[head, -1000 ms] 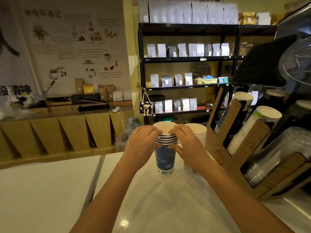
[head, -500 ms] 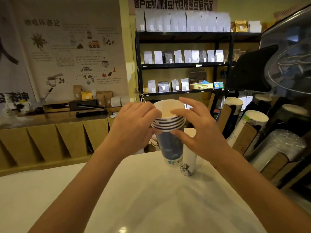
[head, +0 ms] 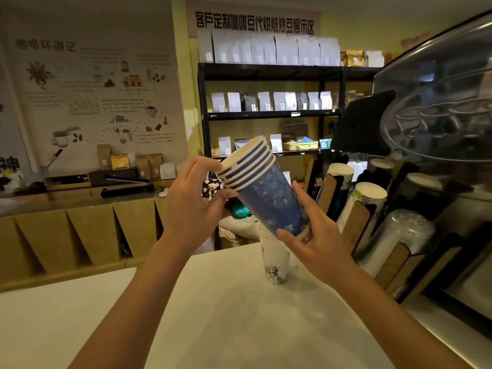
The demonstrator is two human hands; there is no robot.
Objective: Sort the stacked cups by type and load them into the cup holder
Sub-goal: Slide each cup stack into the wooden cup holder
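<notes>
A stack of several blue paper cups (head: 269, 198) is held in the air, tilted with its rims up and to the left. My left hand (head: 194, 201) grips the rim end. My right hand (head: 316, 235) holds the bottom end from below. Under the blue stack, a stack of white printed cups (head: 275, 259) stands upright on the white counter (head: 213, 315). The wooden cup holder (head: 359, 222) stands at the right, with slanted slots that hold white cup stacks (head: 366, 198) and clear lids (head: 399, 235).
A dark machine with a glass dome (head: 439, 107) fills the right edge behind the holder. A black shelf (head: 269, 113) of coffee bags stands at the back. A brown counter (head: 80, 222) runs along the left behind the white counter.
The blue stack has risen off the counter and tipped from upright to slanted. My right hand slid from the rim down to the stack's bottom. The view shifted closer.
</notes>
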